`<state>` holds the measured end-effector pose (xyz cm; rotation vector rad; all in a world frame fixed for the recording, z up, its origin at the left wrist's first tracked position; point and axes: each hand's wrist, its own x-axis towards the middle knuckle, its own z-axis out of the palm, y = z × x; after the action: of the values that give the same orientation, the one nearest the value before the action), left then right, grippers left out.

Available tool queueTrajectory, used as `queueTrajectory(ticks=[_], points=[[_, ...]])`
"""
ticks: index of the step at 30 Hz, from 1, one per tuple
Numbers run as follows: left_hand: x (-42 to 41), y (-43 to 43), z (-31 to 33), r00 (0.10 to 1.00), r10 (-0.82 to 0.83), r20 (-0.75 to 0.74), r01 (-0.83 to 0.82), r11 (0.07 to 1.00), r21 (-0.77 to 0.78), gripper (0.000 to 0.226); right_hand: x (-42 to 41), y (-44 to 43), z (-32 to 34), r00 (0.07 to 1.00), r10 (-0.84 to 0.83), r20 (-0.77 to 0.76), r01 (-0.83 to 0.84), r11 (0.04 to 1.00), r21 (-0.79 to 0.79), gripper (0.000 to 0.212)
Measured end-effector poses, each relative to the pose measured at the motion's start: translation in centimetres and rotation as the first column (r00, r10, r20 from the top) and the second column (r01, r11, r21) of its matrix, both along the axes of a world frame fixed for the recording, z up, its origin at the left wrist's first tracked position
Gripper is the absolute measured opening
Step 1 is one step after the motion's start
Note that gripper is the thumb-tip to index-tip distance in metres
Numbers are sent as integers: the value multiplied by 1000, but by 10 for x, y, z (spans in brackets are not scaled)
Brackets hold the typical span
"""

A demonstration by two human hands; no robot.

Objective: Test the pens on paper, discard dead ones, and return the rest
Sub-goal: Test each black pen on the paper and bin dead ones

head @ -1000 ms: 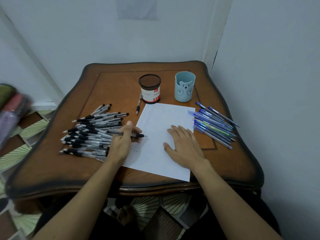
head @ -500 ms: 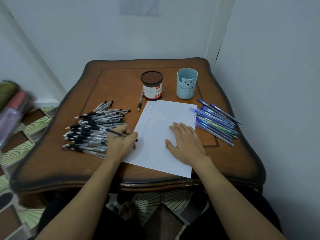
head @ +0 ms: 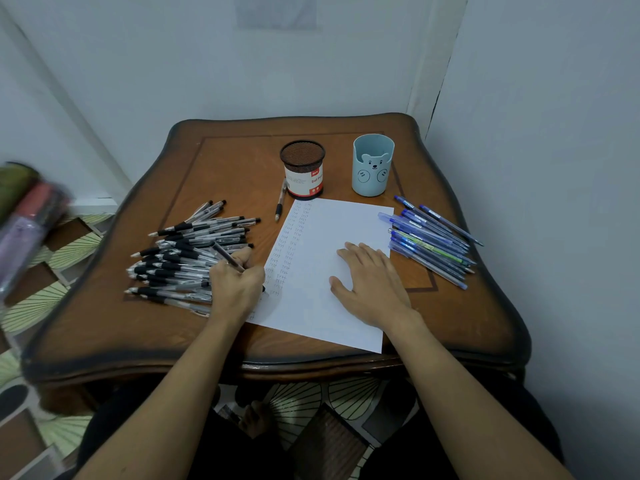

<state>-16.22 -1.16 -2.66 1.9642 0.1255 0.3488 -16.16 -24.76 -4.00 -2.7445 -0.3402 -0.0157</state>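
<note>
One wooden table (head: 242, 161), white-walled corner (head: 420, 81), left fingers (head: 250, 270) gripping pen (head: 225, 255), right fingers (head: 362, 254) flat on paper (head: 332, 223)

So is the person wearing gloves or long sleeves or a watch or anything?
No. The left hand and right hand are bare: no gloves, no rings that I can see. The left forearm and right forearm are bare too, with no sleeves, watch or bracelet showing.
</note>
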Motion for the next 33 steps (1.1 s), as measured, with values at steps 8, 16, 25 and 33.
queueTrajectory(ticks=[8, 16, 25, 33], points=[[2, 2, -3, 998, -42, 50, 37, 994, 102, 28, -1, 0, 0, 1000, -4, 7, 4, 1000, 19, 59], [2, 2, -5, 997, -63, 42, 59, 994, 95, 29, 0, 1, -1, 1000, -8, 9, 8, 1000, 19, 58], [4, 4, -8, 996, -84, 35, 80, 991, 107, 25, -1, 1, 0, 1000, -16, 13, 15, 1000, 24, 58], [3, 1, -4, 996, -88, 33, 82, 985, 149, 22, -1, 2, 1, 1000, -21, 21, 21, 1000, 17, 58]])
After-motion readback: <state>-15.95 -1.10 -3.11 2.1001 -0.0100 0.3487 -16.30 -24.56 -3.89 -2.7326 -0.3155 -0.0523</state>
